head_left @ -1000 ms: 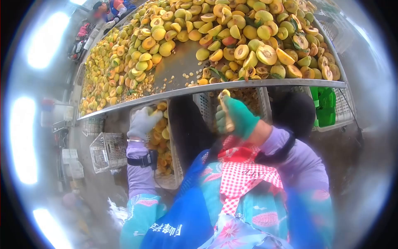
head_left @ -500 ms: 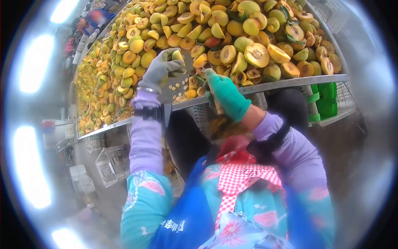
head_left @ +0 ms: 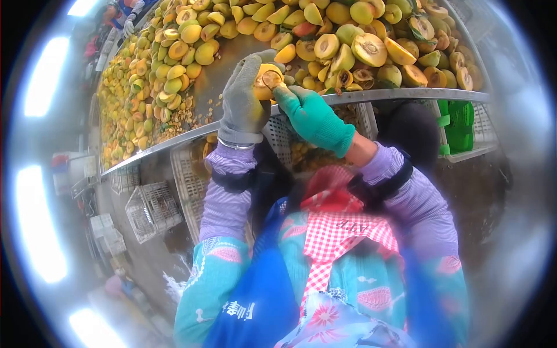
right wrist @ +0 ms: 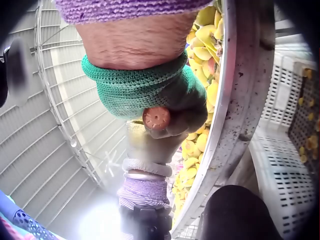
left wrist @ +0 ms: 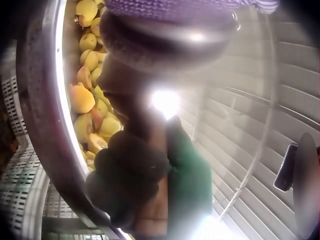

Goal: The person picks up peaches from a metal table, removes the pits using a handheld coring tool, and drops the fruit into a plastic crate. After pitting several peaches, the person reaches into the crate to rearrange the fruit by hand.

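Observation:
My left hand (head_left: 242, 107), in a grey glove, holds a yellow peach half (head_left: 269, 75) with its cut face and brown pit toward my right hand. A green glove covers my right hand (head_left: 318, 120), which grips a tool by its round wooden handle (right wrist: 156, 118). The tool's working end is at the cut face beside the pit, and a thin dark curve shows around the pit there. Both hands meet just over the table's front edge. In the left wrist view the gloved fingers are dark and hide the fruit.
Heaps of peach halves (head_left: 191, 35) cover much of the metal table, whose raised rim (head_left: 406, 94) runs in front of me. Loose pits lie on the bare metal. Below stand white plastic crates (head_left: 152, 210) and a green basket (head_left: 460, 130). Another person (head_left: 125, 17) works at the far left.
My left hand went from the crate below the table up to the heap, took a peach half and brought it right. My right hand rose with the tool to meet it.

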The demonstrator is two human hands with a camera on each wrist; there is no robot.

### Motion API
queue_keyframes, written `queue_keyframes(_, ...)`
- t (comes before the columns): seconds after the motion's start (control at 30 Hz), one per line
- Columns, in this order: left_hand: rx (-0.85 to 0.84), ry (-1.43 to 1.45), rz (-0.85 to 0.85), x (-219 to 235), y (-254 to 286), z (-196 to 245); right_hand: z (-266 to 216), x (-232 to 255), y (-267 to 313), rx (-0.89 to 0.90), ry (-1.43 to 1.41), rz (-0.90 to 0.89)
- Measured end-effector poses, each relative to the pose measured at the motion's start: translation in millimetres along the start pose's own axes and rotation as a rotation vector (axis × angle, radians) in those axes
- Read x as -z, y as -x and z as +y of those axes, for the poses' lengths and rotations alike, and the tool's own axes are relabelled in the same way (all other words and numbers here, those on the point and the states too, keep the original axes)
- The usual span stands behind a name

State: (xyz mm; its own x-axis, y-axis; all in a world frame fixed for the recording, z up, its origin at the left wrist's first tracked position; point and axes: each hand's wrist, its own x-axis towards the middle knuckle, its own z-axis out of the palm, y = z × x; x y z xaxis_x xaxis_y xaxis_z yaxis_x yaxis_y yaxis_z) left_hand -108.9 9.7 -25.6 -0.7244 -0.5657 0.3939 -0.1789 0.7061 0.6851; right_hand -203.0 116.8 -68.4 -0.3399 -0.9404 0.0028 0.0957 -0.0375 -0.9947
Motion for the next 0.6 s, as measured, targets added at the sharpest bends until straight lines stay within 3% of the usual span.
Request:
queue_keyframes(0.17, 0.184, 0.258, 0.072, -7, -2, 33, 3, -4, 4, -0.007, -0.084, 0.024)
queue_keyframes(0.27, -0.044, 0.049, 0.146, -14, 1, 31, 2, 0, 5, -0.033, -0.073, -0.012)
queue_keyframes(0.4, 0.192, 0.385, 0.119, -15, 1, 34, 2, 0, 9, -0.144, -0.192, -0.038)
queue_keyframes(0.47, 0.195, 0.440, 0.130, -21, 1, 25, 10, -8, 16, 0.118, -0.077, -0.006)
queue_keyframes(0.53, 0.110, 0.370, 0.123, -23, -1, 25, 7, -5, 18, 0.112, -0.110, -0.003)
queue_keyframes(0.6, 0.050, 0.370, 0.063, -22, -1, 24, -1, 6, 22, -0.171, -0.298, -0.031)
